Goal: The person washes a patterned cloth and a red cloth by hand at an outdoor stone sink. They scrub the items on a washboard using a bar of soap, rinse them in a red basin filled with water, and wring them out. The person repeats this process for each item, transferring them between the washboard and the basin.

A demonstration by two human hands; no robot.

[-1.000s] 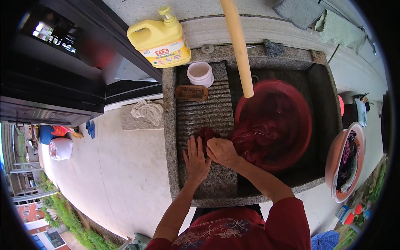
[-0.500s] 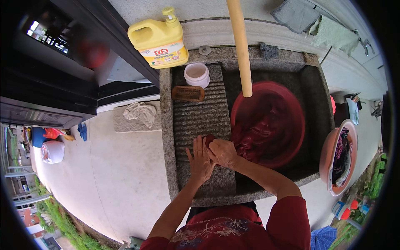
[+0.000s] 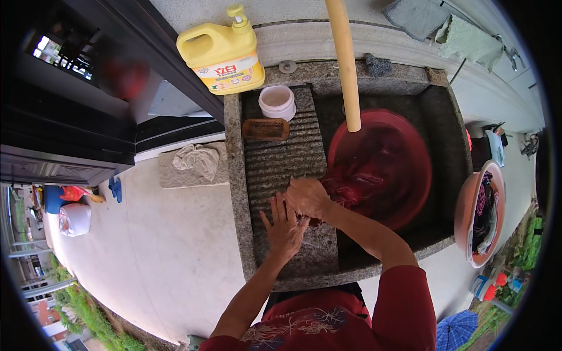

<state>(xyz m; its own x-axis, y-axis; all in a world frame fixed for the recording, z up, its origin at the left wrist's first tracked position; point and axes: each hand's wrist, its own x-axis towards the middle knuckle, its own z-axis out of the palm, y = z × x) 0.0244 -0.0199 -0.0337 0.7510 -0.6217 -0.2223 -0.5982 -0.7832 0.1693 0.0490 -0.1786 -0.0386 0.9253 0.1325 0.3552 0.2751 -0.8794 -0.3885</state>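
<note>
Rubbing looks unfinished; right hand (image 3: 308, 197) grips wet dark-red cloth (image 3: 355, 188); left hand (image 3: 287, 233) spreads over ribbed grey stone washboard (image 3: 281, 158); some cloth lies in a round red plastic basin (image 3: 424, 175).

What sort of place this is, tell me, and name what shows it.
Probably an outdoor home laundry area: a stone sink with a ridged washboard, a red basin holding wet cloth, and green plants nearby.

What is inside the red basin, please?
Red cloth lies inside the basin, in what looks like dark water; part of it runs over the left rim toward the right hand. The bottom, and anything under the cloth, is covered and cannot be seen.
</note>
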